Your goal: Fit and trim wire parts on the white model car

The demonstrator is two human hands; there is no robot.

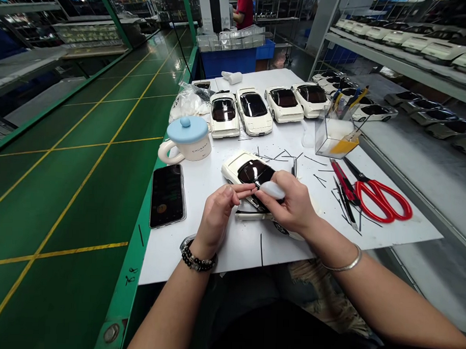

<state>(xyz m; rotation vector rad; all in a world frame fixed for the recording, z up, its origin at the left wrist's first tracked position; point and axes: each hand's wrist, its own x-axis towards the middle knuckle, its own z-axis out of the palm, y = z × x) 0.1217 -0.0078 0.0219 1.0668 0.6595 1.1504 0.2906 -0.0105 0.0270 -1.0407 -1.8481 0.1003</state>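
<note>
A white model car [244, 170] with dark windows lies on the white table sheet [202, 183] in front of me. My left hand [216, 214] rests against its near side, fingertips pinched at a thin black strip by the roof. My right hand [291, 202] covers the car's near right part, and its thumb wears a pale finger cot pressed against the dark glass. The car's near end is hidden under both hands.
A black phone [167, 195] and a lidded blue-and-white mug [188, 137] sit to the left. Red scissors [377, 197], red cutters [345, 186] and loose black strips lie right. A clear tool holder [336, 132] and several white model cars [254, 111] stand behind. Shelves of cars line the right.
</note>
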